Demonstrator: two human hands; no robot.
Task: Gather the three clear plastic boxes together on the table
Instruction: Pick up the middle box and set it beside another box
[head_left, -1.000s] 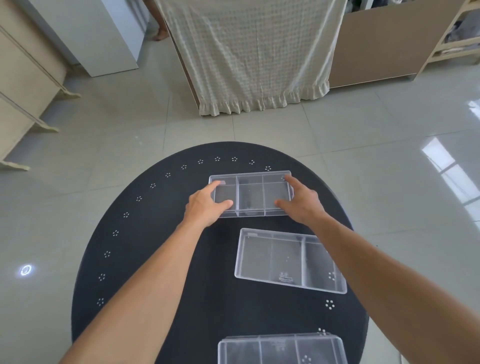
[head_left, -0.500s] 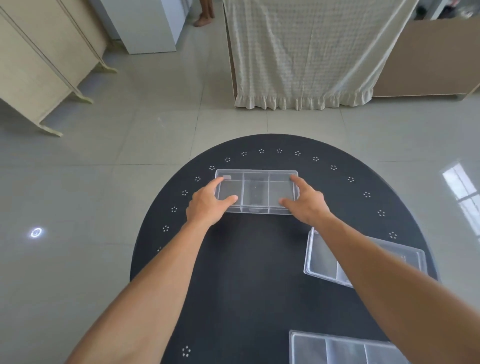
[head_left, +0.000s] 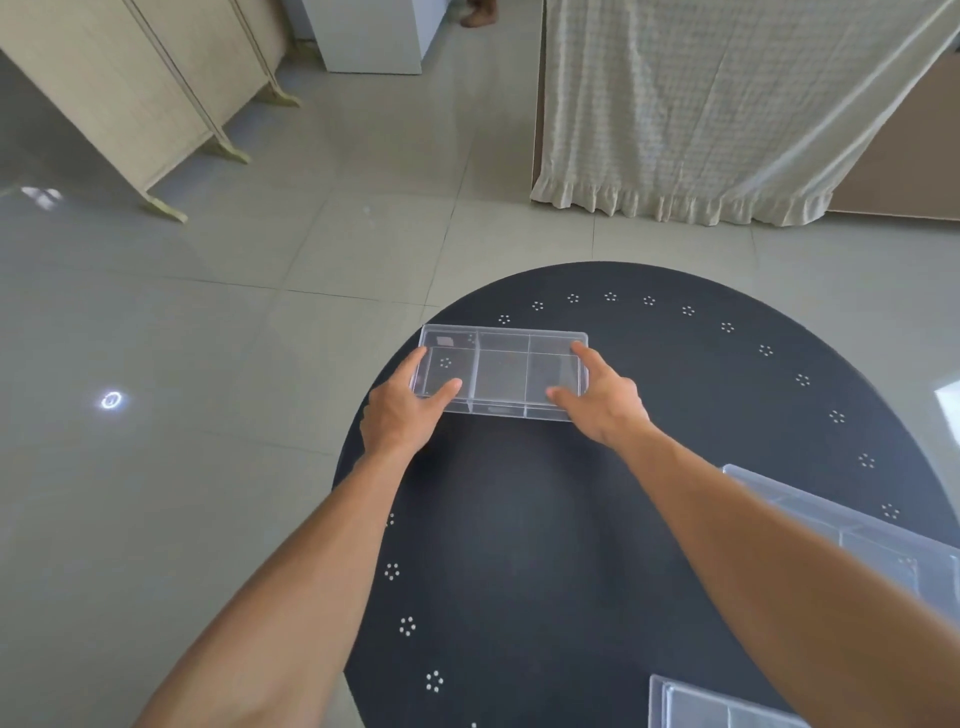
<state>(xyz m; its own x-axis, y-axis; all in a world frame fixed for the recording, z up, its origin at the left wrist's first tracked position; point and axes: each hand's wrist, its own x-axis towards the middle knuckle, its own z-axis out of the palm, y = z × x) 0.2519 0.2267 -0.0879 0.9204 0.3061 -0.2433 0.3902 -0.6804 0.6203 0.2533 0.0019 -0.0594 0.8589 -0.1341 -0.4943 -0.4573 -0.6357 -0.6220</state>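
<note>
Tiled floor w/ folding screen (head_left: 130, 88) at left, frilled cloth (head_left: 727, 114) at rear; black oval table (head_left: 519, 545) w/ dot clusters in foreground. L→R: left hand (head_left: 402, 415) clamped on far box (head_left: 501, 374) at its left end, right hand (head_left: 605, 400) at its right end, thumbs on near wall, fingers on top; 2nd box (head_left: 883, 540) and 3rd box (head_left: 727, 709) are cut off at right edge, well apart from far box. Risk, as judged: far box overhangs table rim at left, so a slipped grip on slick plastic could drop it; no legible labels or writing noted.
</note>
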